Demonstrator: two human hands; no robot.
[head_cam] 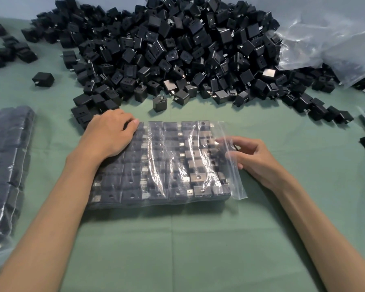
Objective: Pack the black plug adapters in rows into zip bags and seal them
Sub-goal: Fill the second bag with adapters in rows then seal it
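- Plug adapters point(177, 49) in the loose heap: black, with silver metal prongs.
- Zip bag point(167, 163): clear plastic, rows of black adapters showing through.
- Desk point(177, 249) cover: plain muted green.
- Packed bag point(6, 161) at left: clear over black.

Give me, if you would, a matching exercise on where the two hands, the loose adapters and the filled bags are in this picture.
Things:
1. left hand
2. right hand
3. pile of loose adapters
4. stack of filled bags

Places:
A. at the right-hand mouth of the zip bag
B. spread across the far side of the table
C. resting on the zip bag's far left corner
D. at the table's left edge

Pairs: 1-C, 2-A, 3-B, 4-D.
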